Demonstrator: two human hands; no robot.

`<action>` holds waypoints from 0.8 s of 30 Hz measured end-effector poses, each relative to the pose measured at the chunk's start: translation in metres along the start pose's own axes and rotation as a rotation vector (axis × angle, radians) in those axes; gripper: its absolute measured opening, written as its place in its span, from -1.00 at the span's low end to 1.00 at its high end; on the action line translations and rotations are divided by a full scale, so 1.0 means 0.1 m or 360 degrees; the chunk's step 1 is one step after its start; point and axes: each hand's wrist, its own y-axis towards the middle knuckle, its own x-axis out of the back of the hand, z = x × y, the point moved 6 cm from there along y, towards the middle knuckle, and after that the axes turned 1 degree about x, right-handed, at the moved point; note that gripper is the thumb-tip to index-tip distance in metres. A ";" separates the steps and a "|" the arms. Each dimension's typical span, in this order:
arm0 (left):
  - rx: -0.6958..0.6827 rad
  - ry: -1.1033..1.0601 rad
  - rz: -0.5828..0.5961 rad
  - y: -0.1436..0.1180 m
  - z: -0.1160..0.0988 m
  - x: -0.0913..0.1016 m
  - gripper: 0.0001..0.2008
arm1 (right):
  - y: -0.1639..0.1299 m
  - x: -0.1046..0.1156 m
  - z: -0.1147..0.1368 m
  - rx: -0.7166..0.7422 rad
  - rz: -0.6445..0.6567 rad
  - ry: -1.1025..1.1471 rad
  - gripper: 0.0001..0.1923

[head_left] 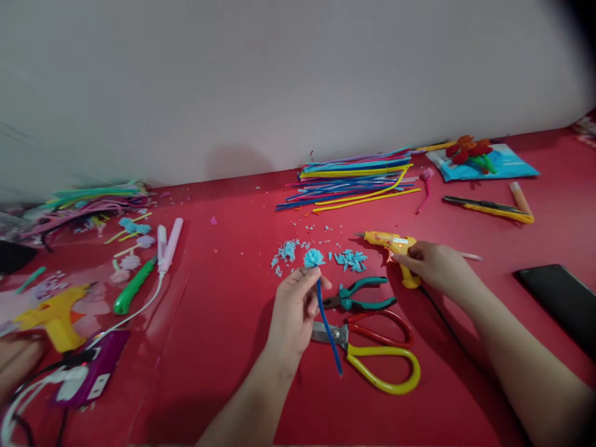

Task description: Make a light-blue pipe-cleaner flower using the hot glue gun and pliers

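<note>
My left hand (294, 304) grasps the blue stem (329, 329) between thumb and fingers, directly below the flower head (313, 257); my right hand (435, 264) grips the handle of the yellow glue gun (390, 239). I cannot tell whether the trigger is pressed.

The glue gun's nozzle points left, toward the flower head and apart from it. The stem, held above the red table (209, 372), crosses in front of the scissors (372, 351); its long axis runs from the flower head toward me, slanting rightward to a free lower end.

By my judgement, the flower head is formed and seated on the stem; how securely, I cannot tell. Light-blue cut pieces (352, 260) lie unattached beside it.
</note>
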 end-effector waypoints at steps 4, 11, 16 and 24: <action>0.0070 -0.0189 0.0046 0.01 0.01 -0.01 -0.81 | 0.00 0.06 0.03 0.0015 -0.0002 0.0417 -0.59; 0.0097 -0.0249 0.0116 0.03 0.01 -0.01 -0.81 | -0.33 -0.05 0.38 -0.0052 0.0536 0.1739 -0.74; 0.0240 -0.0360 0.0090 0.04 0.04 -0.01 -0.88 | -0.64 -0.13 0.69 0.0117 0.0782 0.1739 -0.78; 0.0583 -0.0489 0.0046 0.03 0.11 -0.02 -0.76 | -0.80 -0.06 0.85 0.0721 0.0391 0.1104 -0.80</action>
